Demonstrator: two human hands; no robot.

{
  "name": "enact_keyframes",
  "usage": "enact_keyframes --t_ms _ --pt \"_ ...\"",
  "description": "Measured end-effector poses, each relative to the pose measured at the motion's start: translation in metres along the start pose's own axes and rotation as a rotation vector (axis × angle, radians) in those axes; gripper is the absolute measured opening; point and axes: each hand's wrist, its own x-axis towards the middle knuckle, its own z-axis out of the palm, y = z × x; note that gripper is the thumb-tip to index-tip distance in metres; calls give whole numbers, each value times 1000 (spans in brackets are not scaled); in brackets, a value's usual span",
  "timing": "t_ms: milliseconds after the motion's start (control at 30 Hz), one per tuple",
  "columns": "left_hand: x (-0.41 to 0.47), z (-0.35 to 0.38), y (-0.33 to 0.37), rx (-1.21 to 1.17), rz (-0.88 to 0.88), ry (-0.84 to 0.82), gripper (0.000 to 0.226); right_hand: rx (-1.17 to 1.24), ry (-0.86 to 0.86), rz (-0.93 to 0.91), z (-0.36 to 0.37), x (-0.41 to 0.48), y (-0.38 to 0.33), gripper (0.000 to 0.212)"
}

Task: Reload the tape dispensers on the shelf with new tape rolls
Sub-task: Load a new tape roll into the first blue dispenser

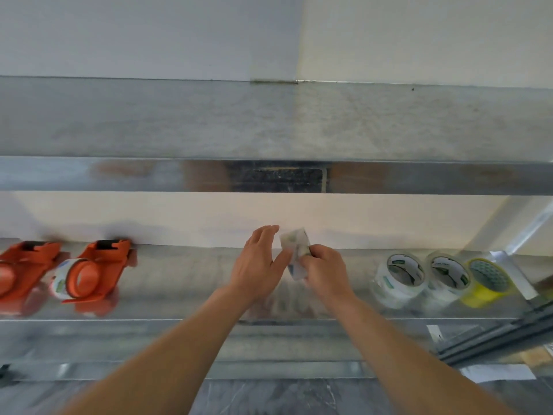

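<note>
My right hand (324,269) is closed on a crumpled clear wrapper (294,250) held above the middle of the metal shelf (185,283). My left hand (258,263) is beside it with fingers spread, its thumb touching the wrapper. Two orange tape dispensers lie at the shelf's left: one (95,272) carries a white-labelled roll, the other (22,271) is cut off by the frame edge. At the right stand two clear tape rolls (399,278) (447,277) and a yellow roll (486,281).
An upper metal shelf (269,127) runs across above my hands, its front lip just overhead. A shelf upright (526,232) rises at the far right. Below the shelf lies a grey stone floor (269,396).
</note>
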Motion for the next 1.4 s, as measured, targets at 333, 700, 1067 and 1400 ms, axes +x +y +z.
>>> enact_keyframes --t_ms 333,700,1067,1400 --pt "-31 -46 -17 -73 -89 152 56 42 -69 -104 39 -32 -35 39" --pt "-71 -108 -63 -127 -158 263 56 27 -158 -173 109 -70 -79 37" --pt "-131 -192 -136 -175 -244 340 63 66 -214 -212 220 -116 -112 32" --pt "-187 -260 -195 -152 -272 440 52 124 -337 -238 299 -175 -151 17"
